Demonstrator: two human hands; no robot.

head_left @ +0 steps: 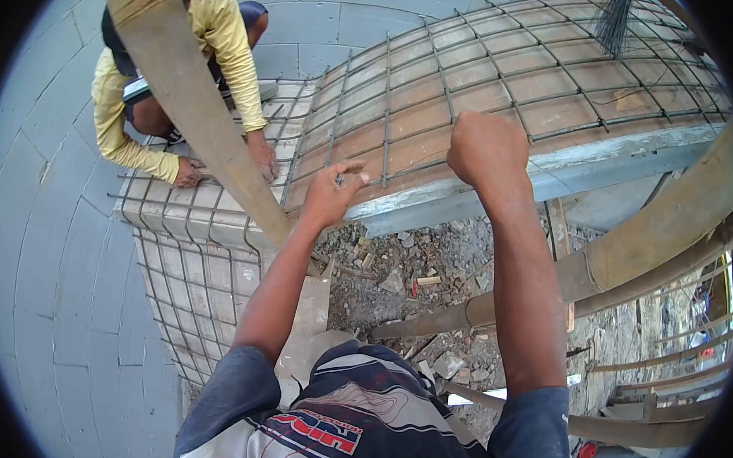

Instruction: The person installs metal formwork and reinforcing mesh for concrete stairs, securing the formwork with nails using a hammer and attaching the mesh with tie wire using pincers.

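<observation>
My left hand [332, 196] is at the near edge of the rebar mesh [440, 88], beside a bar end. Its thumb and forefinger point forward, slightly apart, and I see nothing held between them. My right hand [488, 148] is closed in a fist above the mesh's edge. What it grips, if anything, is hidden; a thin wire seems to run near it. Beneath the mesh lies a brown board formwork deck [417, 132], edged by a pale metal-like strip [636, 152].
A co-worker in a yellow shirt [231, 39] crouches at the left, hands on lower mesh. A bamboo pole [183, 87] slants between us; another bamboo pole [665, 228] crosses at right. A wire bundle [615, 26] rests on the mesh. Rubble [406, 264] lies below; a block wall [58, 254] stands left.
</observation>
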